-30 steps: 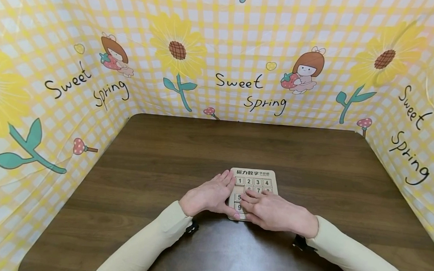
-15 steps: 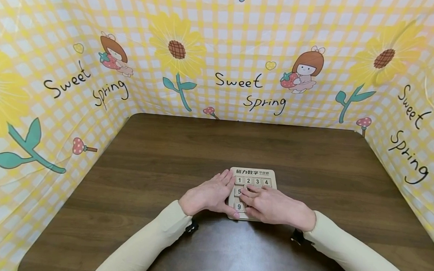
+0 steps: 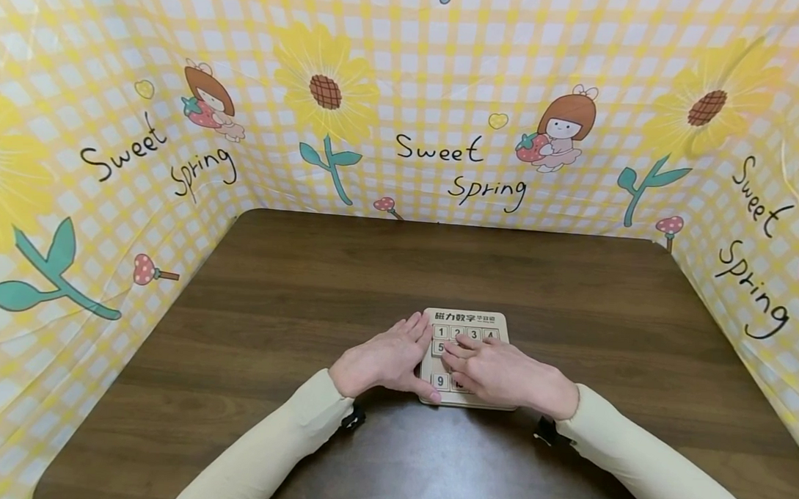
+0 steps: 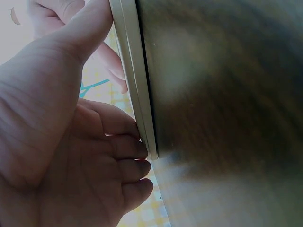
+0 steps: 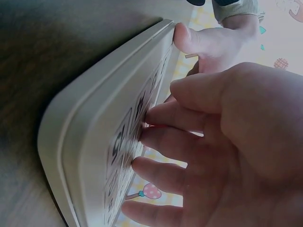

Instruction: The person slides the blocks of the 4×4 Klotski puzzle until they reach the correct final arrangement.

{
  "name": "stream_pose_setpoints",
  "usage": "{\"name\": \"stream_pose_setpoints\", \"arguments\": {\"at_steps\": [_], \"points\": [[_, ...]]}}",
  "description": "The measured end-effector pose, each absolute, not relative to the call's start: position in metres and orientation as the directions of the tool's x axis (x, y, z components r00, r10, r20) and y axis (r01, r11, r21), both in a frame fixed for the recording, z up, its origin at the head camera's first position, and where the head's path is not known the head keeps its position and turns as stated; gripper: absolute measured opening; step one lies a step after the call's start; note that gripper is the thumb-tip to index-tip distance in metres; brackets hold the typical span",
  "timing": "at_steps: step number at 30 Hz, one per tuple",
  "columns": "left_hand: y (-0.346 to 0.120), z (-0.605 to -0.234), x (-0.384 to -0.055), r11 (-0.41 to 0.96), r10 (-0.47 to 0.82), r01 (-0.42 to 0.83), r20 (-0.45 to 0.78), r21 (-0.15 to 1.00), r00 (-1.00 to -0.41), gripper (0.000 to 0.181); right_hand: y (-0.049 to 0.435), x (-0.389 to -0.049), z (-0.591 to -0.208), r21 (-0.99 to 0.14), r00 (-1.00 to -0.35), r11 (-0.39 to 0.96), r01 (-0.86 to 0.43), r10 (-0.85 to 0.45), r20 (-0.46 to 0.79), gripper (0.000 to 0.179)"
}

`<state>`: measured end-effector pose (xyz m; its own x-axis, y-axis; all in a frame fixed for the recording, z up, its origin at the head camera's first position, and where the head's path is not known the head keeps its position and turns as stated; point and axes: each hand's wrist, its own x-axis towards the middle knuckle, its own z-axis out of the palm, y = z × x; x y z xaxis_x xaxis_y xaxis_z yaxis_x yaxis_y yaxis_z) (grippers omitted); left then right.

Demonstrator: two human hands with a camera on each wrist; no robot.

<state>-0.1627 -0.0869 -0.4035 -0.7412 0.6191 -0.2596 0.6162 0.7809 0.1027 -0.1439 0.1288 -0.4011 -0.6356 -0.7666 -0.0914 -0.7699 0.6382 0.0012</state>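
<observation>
A pale wooden number slide puzzle (image 3: 500,320) lies flat on the table, with dark characters across its top. Tiles 1 to 4 show in its top row, the 5 tile (image 3: 439,348) sits below the 1, and the 9 tile (image 3: 439,382) is lower down, with a gap between. My left hand (image 3: 389,358) rests along the puzzle's left side, fingers extended and thumb at the near left corner. Over the middle tiles lies my right hand (image 3: 494,370), fingers spread. In the right wrist view its fingertips (image 5: 139,163) touch the tile faces; several tiles are hidden beneath it.
The dark wood-grain table (image 3: 292,290) extends around the puzzle on all sides. A yellow checked cloth (image 3: 445,75) with printed flowers and figures stands at the back and both sides. A black wrist strap (image 3: 352,418) shows under the left sleeve.
The 5 tile has slid up from beside the 9 to just under the 1, leaving a gap below it. My right hand has shifted slightly up the puzzle. The left hand has stayed put.
</observation>
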Motion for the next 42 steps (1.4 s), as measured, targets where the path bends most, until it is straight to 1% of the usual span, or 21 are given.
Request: {"name": "stream_pose_setpoints", "arguments": {"at_steps": [6, 12, 17, 23, 26, 31, 39, 42], "points": [[-0.086, -0.405, -0.162, 0.785, 0.614, 0.609, -0.270, 0.113, -0.741, 0.118, 0.132, -0.139, -0.402, 0.005, -0.614, 0.614, -0.789, -0.788, -0.055, 0.043], [-0.086, -0.409, -0.163, 0.785, 0.615, 0.609, -0.270, 0.115, -0.741, 0.119, 0.138, -0.123, -0.399, 0.003, -0.572, 0.574, -0.819, -0.816, -0.082, 0.047], [-0.086, -0.408, -0.163, 0.790, 0.608, 0.601, -0.277, 0.121, -0.744, 0.119, 0.141, -0.109, -0.398, 0.036, -0.528, 0.527, -0.849, -0.846, -0.076, 0.049], [-0.086, -0.407, -0.163, 0.789, 0.611, 0.602, -0.270, 0.124, -0.744, 0.119, 0.140, -0.100, -0.396, 0.064, -0.499, 0.496, -0.866, -0.865, -0.047, 0.047], [-0.086, -0.407, -0.163, 0.787, 0.613, 0.605, -0.265, 0.124, -0.744, 0.119, 0.139, -0.098, -0.395, 0.061, -0.497, 0.494, -0.867, -0.866, -0.053, 0.047], [-0.086, -0.407, -0.163, 0.784, 0.617, 0.610, -0.258, 0.116, -0.744, 0.119, 0.138, -0.097, -0.395, 0.045, -0.511, 0.509, -0.859, -0.856, -0.082, 0.048], [-0.086, -0.405, -0.163, 0.789, 0.609, 0.603, -0.265, 0.112, -0.748, 0.119, 0.135, -0.099, -0.397, 0.098, -0.502, 0.496, -0.863, -0.864, -0.048, 0.046], [-0.086, -0.404, -0.163, 0.790, 0.608, 0.602, -0.267, 0.113, -0.747, 0.120, 0.134, -0.100, -0.398, 0.105, -0.517, 0.511, -0.853, -0.855, -0.048, 0.046]]}}
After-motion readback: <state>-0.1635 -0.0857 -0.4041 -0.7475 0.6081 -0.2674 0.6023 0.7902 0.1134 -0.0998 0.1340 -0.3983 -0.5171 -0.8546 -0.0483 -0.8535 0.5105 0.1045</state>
